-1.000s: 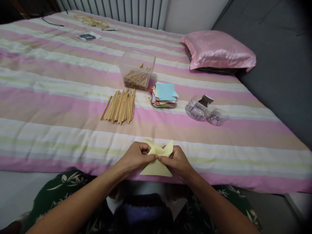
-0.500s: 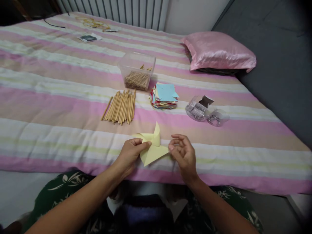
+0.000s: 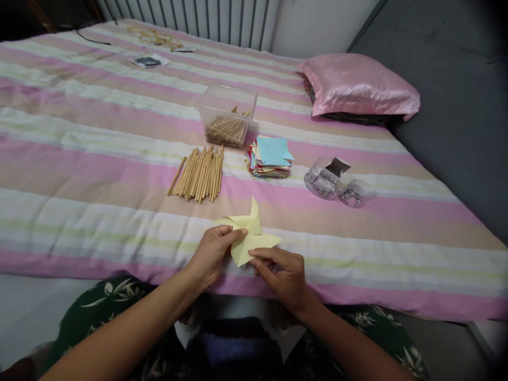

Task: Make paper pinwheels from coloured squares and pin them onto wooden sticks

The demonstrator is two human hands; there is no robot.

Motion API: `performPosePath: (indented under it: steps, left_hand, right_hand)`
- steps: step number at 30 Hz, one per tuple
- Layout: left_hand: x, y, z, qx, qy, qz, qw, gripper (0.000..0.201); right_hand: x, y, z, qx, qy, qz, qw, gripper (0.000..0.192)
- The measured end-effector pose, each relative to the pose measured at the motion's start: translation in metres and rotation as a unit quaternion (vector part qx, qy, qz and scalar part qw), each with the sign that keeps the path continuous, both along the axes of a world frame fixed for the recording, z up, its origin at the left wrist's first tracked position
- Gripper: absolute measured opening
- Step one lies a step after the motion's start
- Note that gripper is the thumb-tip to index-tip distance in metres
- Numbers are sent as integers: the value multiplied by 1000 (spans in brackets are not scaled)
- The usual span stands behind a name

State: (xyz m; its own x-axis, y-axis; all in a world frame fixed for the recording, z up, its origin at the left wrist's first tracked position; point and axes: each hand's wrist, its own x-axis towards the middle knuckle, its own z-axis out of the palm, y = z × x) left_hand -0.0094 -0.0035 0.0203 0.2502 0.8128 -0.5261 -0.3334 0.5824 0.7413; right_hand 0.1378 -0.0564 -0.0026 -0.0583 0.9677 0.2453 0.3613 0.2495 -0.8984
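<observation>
A pale yellow folded paper pinwheel [image 3: 251, 238] is held just above the near edge of the striped bed. My left hand [image 3: 212, 254] pinches its left side between thumb and fingers. My right hand [image 3: 280, 273] is under its lower right point, with fingertips curled against the paper's bottom corner. One flap of the pinwheel points up.
A row of wooden sticks [image 3: 198, 172] lies beyond the hands, with a clear box of sticks [image 3: 226, 116] behind it. A stack of coloured paper squares [image 3: 270, 156] and clear pin containers [image 3: 335, 182] sit to the right. A pink pillow [image 3: 359, 87] lies far right.
The pinwheel was lifted and turned from a two-handed pinch. My right hand let go briefly, then came back lower to touch the paper's bottom corner. My left hand kept its grip.
</observation>
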Motion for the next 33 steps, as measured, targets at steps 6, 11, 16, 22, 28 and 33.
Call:
performPosePath:
  steps: [6,11,16,22,28,33]
  left_hand:
    - [2,-2,-4,20,33,-2,999,20]
    - [4,-4,-7,37,46,12,998,22]
    - [6,-5,-7,52,72,24,996,24]
    - [8,-7,-8,81,91,12,992,21]
    - [8,-8,-9,98,108,7,989,24]
    - [9,-8,-9,116,135,1,984,31]
  right_hand:
    - [-4,0,0,-59,77,-17,995,8]
    - [-7,1,1,-108,121,-59,985,10]
    - [-8,3,3,-154,142,-83,974,16]
    - [-8,5,4,-182,158,-111,964,21]
    - [-8,6,2,-176,162,-126,963,22]
    - [-7,6,1,-173,161,-135,962,21]
